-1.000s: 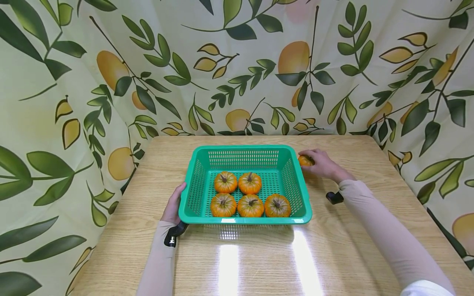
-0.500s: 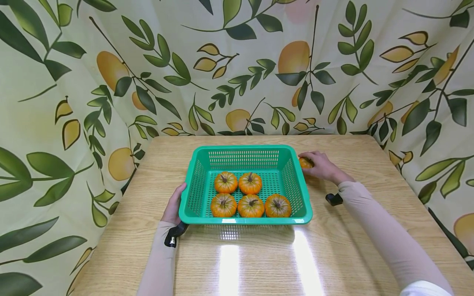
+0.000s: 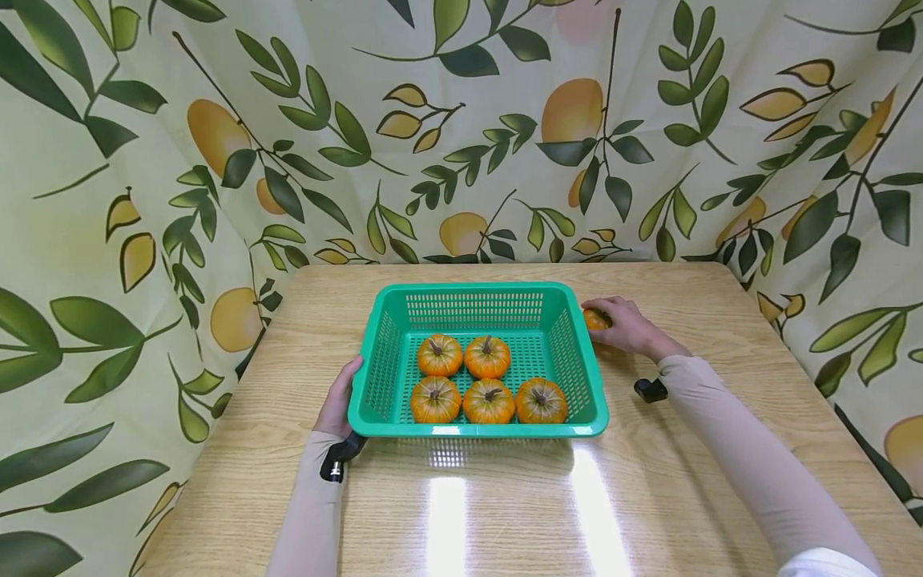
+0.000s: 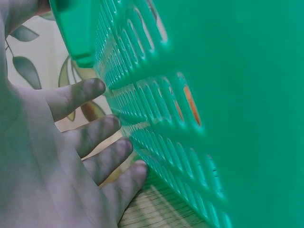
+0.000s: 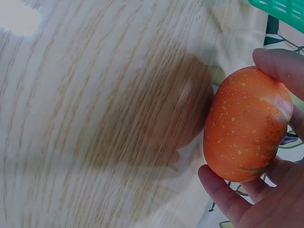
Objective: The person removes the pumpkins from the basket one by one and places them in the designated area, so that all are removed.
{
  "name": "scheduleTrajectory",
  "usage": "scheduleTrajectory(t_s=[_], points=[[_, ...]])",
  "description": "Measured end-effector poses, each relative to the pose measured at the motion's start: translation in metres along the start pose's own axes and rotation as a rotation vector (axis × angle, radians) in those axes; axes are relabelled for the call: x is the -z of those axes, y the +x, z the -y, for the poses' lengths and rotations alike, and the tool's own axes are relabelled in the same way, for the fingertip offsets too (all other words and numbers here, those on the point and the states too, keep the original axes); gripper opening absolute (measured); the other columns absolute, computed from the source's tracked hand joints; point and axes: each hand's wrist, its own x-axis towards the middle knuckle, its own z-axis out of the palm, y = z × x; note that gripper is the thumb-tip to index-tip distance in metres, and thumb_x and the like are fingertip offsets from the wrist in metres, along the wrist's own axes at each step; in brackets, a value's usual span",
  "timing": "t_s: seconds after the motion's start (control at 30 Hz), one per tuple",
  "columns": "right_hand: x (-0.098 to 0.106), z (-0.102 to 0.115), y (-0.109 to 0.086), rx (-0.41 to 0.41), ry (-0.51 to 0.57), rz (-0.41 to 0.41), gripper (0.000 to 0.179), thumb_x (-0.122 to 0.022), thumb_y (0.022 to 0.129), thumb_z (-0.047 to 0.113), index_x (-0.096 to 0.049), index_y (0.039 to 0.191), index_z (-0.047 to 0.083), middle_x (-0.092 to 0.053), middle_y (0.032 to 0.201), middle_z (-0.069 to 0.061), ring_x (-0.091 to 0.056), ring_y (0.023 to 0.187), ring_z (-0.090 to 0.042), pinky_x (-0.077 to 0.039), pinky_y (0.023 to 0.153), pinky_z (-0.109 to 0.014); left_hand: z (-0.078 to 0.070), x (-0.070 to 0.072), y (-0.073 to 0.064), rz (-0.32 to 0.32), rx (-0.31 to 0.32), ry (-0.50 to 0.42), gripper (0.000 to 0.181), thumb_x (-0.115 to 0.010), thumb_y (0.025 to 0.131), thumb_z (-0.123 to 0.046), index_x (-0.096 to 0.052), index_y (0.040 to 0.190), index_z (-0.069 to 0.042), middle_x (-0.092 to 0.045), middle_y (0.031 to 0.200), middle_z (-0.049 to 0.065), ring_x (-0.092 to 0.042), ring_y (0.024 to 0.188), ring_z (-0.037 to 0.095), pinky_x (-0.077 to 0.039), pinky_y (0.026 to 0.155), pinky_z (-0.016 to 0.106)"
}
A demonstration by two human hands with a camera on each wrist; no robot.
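A green plastic basket (image 3: pixel 476 431) sits on the wooden table. Inside it are several small orange pumpkins (image 3: pixel 489 401), in a back pair and a front row. My left hand (image 3: pixel 337 401) is at the basket's left side. In the left wrist view its extended fingers (image 4: pixel 107 159) touch the slotted wall, and the thumb is near the rim. Just right of the basket, my right hand (image 3: pixel 629 327) grips another small pumpkin (image 5: pixel 247 126) between thumb and fingers. That pumpkin is at or close to the tabletop; whether it touches is unclear.
A pale curtain (image 3: pixel 461 144) printed with leaves and fruit hangs behind and on both sides of the wooden table (image 3: pixel 505 513). Black wrist mounts (image 3: pixel 651 389) stick out by both wrists. Bright light reflections lie on the front of the tabletop.
My right hand and its pumpkin have shifted very slightly down over the last second. The left hand, the basket and the pumpkins in it have stayed in place.
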Motion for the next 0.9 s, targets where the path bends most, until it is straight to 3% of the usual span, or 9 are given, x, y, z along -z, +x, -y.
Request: scheduleTrajectory(t_s=[0.67, 0.9], points=[[-0.0037, -0.0018, 0.0033, -0.014, -0.021, 0.006, 0.06, -0.066, 0.097, 0.024, -0.043, 0.15, 0.006, -0.034, 0.152, -0.035, -0.031, 0.134, -0.053, -0.032, 0.108, -0.072, 0.0002, -0.0004, 0.0009, 0.0, -0.004, -0.011, 0.062, -0.036, 0.103, -0.054, -0.034, 0.154, -0.019, -0.053, 0.14, 0.001, -0.053, 0.124, 0.016, -0.047, 0.102, 0.033], [-0.0039, -0.0005, 0.0021, -0.039, -0.03, 0.0, 0.08, -0.069, 0.096, 0.026, -0.023, 0.16, 0.012, -0.032, 0.153, -0.036, -0.03, 0.134, -0.053, -0.034, 0.107, -0.073, 0.0006, -0.0001, 0.0011, 0.003, 0.002, -0.009, 0.063, -0.036, 0.103, -0.054, -0.032, 0.156, -0.019, -0.049, 0.143, 0.002, -0.051, 0.127, 0.016, -0.046, 0.104, 0.033]])
